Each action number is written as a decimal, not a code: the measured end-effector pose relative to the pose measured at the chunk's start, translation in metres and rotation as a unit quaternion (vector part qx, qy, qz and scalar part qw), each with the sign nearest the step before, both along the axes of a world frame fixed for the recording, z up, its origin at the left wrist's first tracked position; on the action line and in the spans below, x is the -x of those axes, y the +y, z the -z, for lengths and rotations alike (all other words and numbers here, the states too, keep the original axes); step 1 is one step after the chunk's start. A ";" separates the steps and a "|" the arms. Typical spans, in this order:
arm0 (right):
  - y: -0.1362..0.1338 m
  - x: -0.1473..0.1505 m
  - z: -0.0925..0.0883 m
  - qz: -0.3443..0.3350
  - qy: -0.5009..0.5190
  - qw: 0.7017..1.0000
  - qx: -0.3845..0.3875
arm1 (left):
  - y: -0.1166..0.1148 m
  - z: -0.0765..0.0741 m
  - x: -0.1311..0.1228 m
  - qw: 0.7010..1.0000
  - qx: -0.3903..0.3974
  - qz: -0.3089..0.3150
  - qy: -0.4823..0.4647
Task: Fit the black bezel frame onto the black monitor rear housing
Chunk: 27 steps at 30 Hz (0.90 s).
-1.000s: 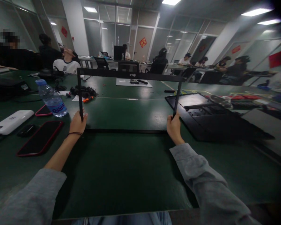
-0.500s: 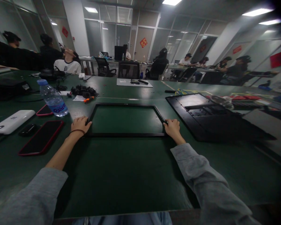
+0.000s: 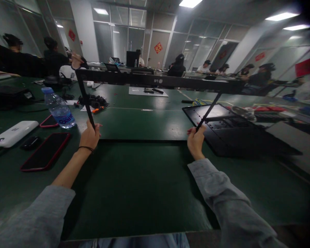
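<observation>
A thin black monitor bezel [image 3: 142, 78] stands tilted up over the green table, its wide bar with an upside-down LG logo raised at the top. Its lower bar is close to the tabletop; whether it touches cannot be told. My left hand [image 3: 90, 137] is closed around the bezel's left side bar, with a dark band on the wrist. Around the right side bar, my right hand [image 3: 196, 139] is closed in the same way. Through the open frame the tabletop shows. To the right of my right hand lies a large black panel, probably a monitor's back cover [image 3: 229, 127].
On the green table [image 3: 139, 193] to the left are a water bottle [image 3: 59, 108], a red-edged phone [image 3: 46, 151], a black earbud case [image 3: 31, 143] and a white power bank [image 3: 14, 133]. Behind them lies a cable bundle [image 3: 94, 101]. Several people sit in the background.
The bezel has gone from lying flat on the table to tilted up, its far bar raised toward the top. Both hands have turned upright with their grip on the sides.
</observation>
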State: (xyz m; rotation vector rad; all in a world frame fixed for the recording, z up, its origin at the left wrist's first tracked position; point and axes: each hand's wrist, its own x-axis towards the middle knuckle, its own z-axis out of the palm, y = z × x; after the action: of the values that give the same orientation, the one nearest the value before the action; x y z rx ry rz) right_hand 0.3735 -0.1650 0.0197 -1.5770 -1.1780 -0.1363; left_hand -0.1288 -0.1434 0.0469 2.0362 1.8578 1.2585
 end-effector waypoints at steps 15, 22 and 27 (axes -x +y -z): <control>0.014 -0.025 0.031 0.019 -0.112 0.977 0.180 | 0.015 0.028 0.005 0.974 0.132 -0.047 0.178; 0.016 -0.030 0.039 0.023 -0.142 0.962 0.230 | 0.017 0.033 0.009 0.962 0.174 -0.048 0.205; 0.018 -0.026 0.032 -0.001 -0.099 0.972 0.212 | 0.014 0.027 0.002 0.978 0.148 -0.003 0.145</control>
State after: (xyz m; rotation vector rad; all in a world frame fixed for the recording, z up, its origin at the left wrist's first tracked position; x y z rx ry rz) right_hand 0.3992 -0.1466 -0.0125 -1.9699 -1.4325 -0.0402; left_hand -0.1306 -0.1292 0.0203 2.1333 2.0257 0.6583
